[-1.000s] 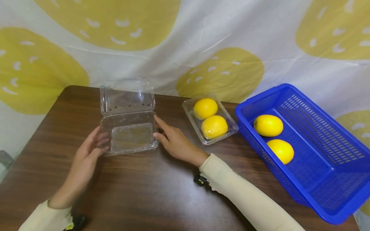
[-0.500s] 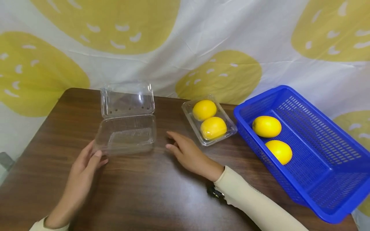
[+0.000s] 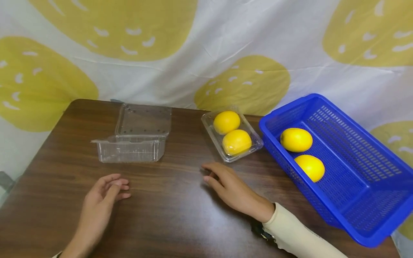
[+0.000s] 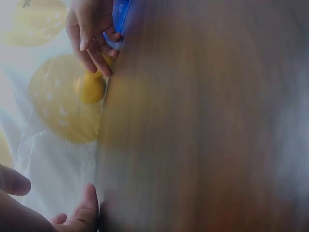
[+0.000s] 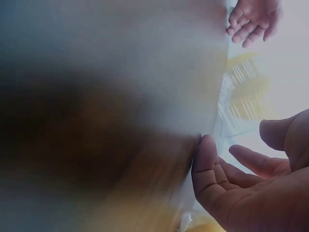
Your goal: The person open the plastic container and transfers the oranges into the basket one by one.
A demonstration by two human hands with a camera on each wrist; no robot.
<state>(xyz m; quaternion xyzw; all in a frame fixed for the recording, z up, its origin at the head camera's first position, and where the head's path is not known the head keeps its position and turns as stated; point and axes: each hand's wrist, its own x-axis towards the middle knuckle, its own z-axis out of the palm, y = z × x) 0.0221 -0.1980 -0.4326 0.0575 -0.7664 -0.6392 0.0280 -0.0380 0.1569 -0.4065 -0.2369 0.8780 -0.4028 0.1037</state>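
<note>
On the left of the table a clear plastic clamshell box [image 3: 131,150] stands with its perforated lid [image 3: 143,120] folded back behind it. My left hand [image 3: 101,200] is a short way in front of the box, fingers loosely curved and holding nothing. Over the middle of the table my right hand [image 3: 237,191], likewise holding nothing, has relaxed fingers. Just beyond it a second clamshell [image 3: 222,156] contains two yellow lemons [image 3: 237,142]. In the right wrist view the fingers [image 5: 207,169] of my right hand are loosely bent close to the table surface.
At the right a blue plastic basket [image 3: 350,182] with slotted walls holds two more lemons [image 3: 296,139]. A white cloth [image 3: 167,71] with yellow prints hangs behind the brown wooden table [image 3: 167,215].
Both hands have let go of the clamshell and drawn back, the right one rightward, the left one toward me. The lid has tipped back flatter, and the box has shifted and turned.
</note>
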